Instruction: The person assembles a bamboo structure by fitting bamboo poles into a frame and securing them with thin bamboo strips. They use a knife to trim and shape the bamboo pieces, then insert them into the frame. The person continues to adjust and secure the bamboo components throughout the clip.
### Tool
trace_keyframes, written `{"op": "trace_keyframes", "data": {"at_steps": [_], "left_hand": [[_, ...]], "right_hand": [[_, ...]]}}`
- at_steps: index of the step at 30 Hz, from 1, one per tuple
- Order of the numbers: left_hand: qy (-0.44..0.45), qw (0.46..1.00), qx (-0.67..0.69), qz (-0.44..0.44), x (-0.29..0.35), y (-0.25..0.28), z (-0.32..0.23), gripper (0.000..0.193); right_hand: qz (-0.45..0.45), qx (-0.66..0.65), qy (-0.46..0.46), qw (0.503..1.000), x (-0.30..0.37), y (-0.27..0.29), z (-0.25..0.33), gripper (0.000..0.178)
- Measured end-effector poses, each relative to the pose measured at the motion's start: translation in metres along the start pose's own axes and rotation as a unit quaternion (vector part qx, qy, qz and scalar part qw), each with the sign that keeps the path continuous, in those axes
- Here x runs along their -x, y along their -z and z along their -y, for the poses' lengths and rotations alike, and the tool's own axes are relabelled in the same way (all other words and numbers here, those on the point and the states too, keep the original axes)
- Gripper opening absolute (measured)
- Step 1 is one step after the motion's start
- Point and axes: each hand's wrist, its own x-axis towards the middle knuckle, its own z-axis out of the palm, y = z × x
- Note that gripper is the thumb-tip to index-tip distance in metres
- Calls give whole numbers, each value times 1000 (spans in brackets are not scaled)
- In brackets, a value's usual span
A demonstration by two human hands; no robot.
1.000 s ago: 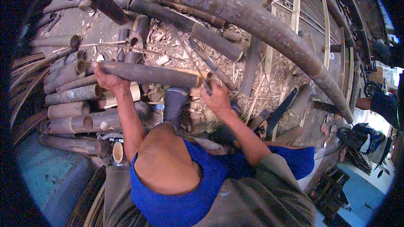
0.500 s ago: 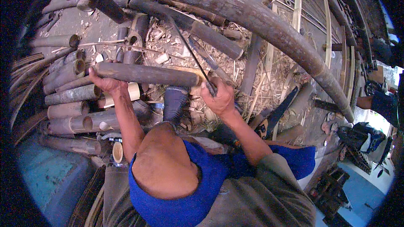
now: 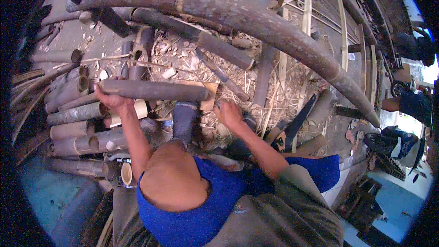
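My left hand [image 3: 112, 98] grips the left end of a dark bamboo length [image 3: 155, 89], which lies nearly level across the view above my raised knee. At its right end, close to the cut face, my right hand [image 3: 228, 113] is closed. Little shows of the long, thin, dark tool in that hand; a small dark bit [image 3: 216, 104] appears at the fingers, and the rest cannot be made out. Just behind the bamboo's right end is a pale wooden piece [image 3: 208, 87]. My dark sock [image 3: 185, 121] shows below the bamboo.
Several cut bamboo lengths [image 3: 75, 112] are stacked at the left. A thick bamboo pole [image 3: 256, 16] arches across the far side. Wood shavings [image 3: 173, 50] cover the ground. A saw-like dark blade [image 3: 299, 121] lies right of my right arm. Another person's arm [image 3: 391, 104] shows at the far right.
My right hand has come slightly left and lower; the long dark tool, raised and plainly visible before, is now mostly out of sight. The whole view has shifted a little. The left hand keeps its grip.
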Motion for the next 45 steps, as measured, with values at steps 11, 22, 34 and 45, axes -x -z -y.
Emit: {"op": "trace_keyframes", "data": {"at_steps": [11,22,34,45], "left_hand": [[27,999,-15,-22,25,-7,-53,63],[189,966,-73,160,65,-37,3,72],[228,920,-250,197,72,29,47,66],[242,920,-267,157,113,62,33,47]], "right_hand": [[3,69,15,997,10,15,4,63],[62,38,32,997,25,53,59,74],[-212,-125,-214,945,-26,57,-97,62],[-266,149,-136,943,-84,85,-346,38]]}}
